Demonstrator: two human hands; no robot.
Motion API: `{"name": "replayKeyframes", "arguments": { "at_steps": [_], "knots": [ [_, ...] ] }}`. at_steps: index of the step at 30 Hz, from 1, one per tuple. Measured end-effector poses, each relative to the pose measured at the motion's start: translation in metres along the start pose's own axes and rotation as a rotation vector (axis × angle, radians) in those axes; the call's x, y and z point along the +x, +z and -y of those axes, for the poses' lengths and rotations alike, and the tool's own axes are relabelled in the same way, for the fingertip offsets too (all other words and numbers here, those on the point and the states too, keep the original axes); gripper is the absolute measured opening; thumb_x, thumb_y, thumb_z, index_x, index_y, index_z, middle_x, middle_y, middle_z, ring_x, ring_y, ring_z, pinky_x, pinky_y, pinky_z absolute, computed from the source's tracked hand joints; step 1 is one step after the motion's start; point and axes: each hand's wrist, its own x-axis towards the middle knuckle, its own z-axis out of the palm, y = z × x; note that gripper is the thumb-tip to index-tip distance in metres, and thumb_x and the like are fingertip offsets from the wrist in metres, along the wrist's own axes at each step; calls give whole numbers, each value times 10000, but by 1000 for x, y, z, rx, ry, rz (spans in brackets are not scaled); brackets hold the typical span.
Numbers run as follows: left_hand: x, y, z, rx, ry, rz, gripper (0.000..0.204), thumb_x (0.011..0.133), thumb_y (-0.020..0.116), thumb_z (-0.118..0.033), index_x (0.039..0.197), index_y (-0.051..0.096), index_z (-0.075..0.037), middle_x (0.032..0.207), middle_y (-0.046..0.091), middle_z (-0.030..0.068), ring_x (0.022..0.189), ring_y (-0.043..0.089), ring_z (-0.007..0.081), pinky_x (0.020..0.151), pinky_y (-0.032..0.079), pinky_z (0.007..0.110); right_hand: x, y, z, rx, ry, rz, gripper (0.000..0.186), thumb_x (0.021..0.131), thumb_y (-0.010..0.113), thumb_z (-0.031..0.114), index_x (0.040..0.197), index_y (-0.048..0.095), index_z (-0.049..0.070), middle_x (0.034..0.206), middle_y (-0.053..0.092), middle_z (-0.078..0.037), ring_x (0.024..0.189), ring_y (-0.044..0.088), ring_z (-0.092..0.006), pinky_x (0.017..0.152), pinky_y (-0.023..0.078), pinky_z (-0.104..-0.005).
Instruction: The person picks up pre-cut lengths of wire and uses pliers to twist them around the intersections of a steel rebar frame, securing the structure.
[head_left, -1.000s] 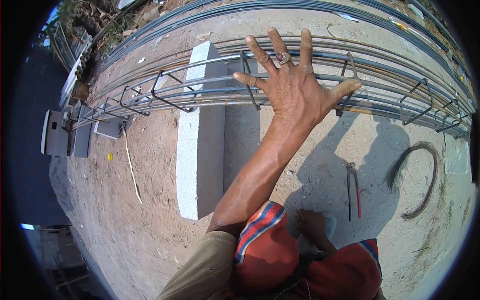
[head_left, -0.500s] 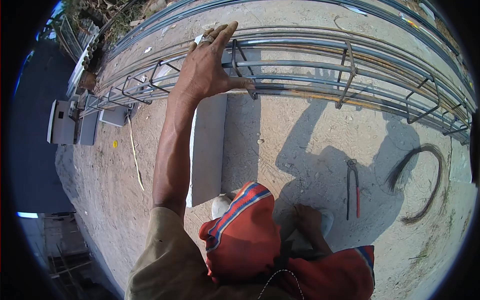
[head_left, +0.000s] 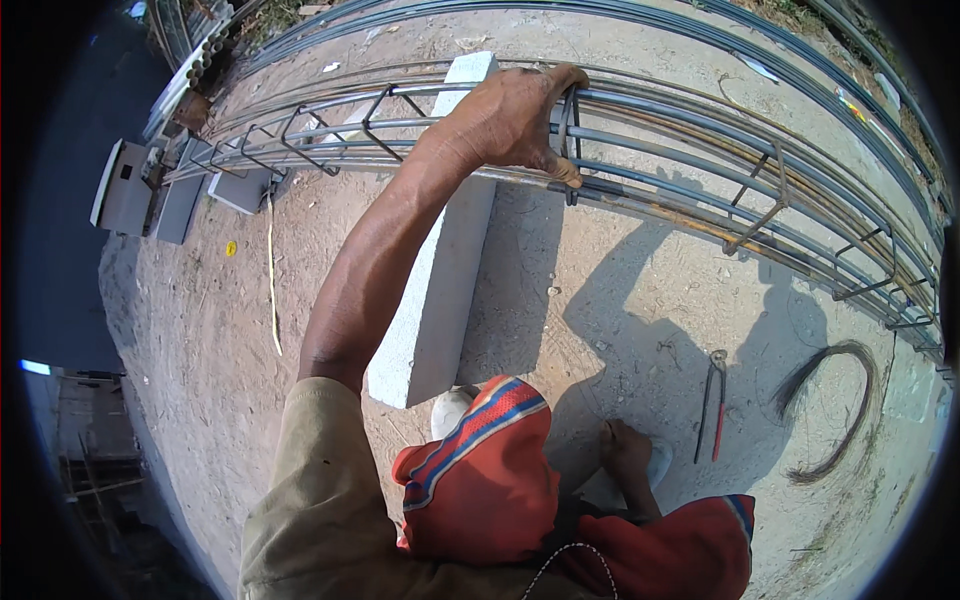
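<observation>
Left hand (head_left: 515,122) grasps rebar cage (head_left: 640,143) at a stirrup (head_left: 563,125), upper centre. Right hand (head_left: 626,452), lower centre: cannot tell its grip.

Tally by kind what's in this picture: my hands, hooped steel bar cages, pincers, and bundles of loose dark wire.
Hands: 2, left hand and right hand
Steel bar cage: 1
Pincers: 1
Wire bundle: 1
Total: 5
</observation>
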Motion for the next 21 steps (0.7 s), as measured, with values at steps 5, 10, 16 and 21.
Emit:
{"name": "replayKeyframes", "arguments": {
  "at_steps": [5,10,16,21],
  "knots": [
    [-1,-10,-1,-101,-44,77,802,461,881,-229,1149,521,-27,864,651,191,802,655,298,738,544,337,4,-5,9,-40,62,8,197,838,556,276,776,610,97,617,598,-136,547,595,-315,515,458,-425],
    [-1,-11,-2,-59,-98,134,751,471,879,-194,1113,536,-7,842,652,180,786,656,291,716,550,352,5,0,9,-67,63,17,202,841,554,279,780,608,94,632,602,-133,560,598,-315,527,463,-420],
    [4,-6,-2,37,-45,123,750,474,877,-210,1109,535,-6,835,652,180,780,658,282,706,552,356,5,-3,11,-50,53,30,202,843,550,280,804,609,91,659,612,-133,571,601,-319,540,469,-427],
    [6,-5,-3,43,-53,73,834,434,893,-257,1146,523,-28,853,654,180,806,654,292,749,541,348,9,-6,9,-72,110,37,230,850,534,308,812,614,96,666,618,-133,577,604,-323,547,473,-431]
  ]
}}
